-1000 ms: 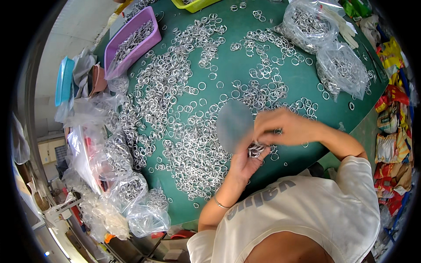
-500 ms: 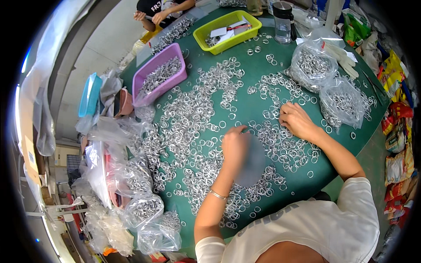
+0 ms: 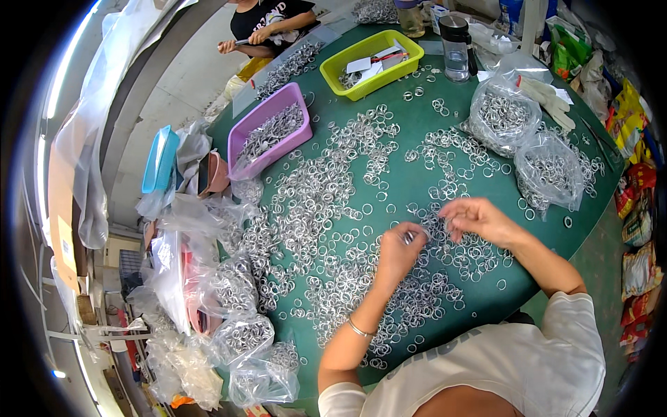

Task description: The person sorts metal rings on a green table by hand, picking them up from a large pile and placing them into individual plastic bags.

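Many small silver metal rings (image 3: 316, 191) lie in loose heaps over the green tabletop (image 3: 410, 187). My left hand (image 3: 400, 256), with a bracelet at the wrist, is curled closed above the middle heap. Silver rings (image 3: 408, 238) show between its thumb and fingers. Just to its right, my right hand (image 3: 481, 219) reaches over another patch of rings (image 3: 462, 254). Its fingers are bent and loosely apart, with the tips pointing at my left hand. No ring can be made out in it.
A purple basket (image 3: 306, 132) of metal parts and a yellow-green basket (image 3: 417, 52) stand at the back. Ring-filled plastic bags (image 3: 549, 170) lie at right, more bags (image 3: 240, 337) at left. A bottle (image 3: 455, 52) stands far right. Across the table, a co-worker's hands (image 3: 260, 35) hold something thin.
My left hand has moved right and my right hand has come nearer to me, so they are closer together. My right fingers have lifted off the rings and loosened. The view has shifted slightly.
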### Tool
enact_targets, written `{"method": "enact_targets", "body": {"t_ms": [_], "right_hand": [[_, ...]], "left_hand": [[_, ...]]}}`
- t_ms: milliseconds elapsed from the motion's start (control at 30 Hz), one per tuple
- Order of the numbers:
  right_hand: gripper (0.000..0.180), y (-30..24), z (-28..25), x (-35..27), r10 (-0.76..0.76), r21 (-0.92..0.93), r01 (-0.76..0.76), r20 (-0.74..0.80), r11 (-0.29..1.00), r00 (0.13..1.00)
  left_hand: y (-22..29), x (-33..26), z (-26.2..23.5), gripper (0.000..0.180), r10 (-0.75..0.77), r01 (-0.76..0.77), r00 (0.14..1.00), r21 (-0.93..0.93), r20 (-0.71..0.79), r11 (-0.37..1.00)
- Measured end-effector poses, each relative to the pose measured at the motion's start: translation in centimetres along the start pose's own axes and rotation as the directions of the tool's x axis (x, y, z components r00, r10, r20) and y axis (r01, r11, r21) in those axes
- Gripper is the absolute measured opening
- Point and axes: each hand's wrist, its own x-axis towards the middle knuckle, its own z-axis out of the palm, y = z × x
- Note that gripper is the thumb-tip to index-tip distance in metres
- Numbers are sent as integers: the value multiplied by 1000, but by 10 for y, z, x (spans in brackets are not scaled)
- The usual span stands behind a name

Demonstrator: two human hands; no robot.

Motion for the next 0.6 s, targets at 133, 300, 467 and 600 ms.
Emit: {"method": "enact_targets", "body": {"t_ms": [133, 300, 467, 600], "right_hand": [[15, 11, 22, -1, 50, -63, -45, 75, 997, 996], [14, 24, 49, -14, 254, 391, -255, 55, 884, 966], [20, 28, 66, -26, 180, 277, -214, 144, 937, 973], [24, 28, 64, -31, 196, 430, -250, 166, 868, 966]], "left_hand": [[12, -25, 5, 11, -6, 5, 1000, -25, -16, 1000], [32, -54, 5, 12, 135, -116, 983, 146, -126, 982], [37, -75, 3, 14, 293, -254, 945, 238, -144, 937], [29, -89, -8, 18, 156, -179, 971, -119, -180, 977]]}}
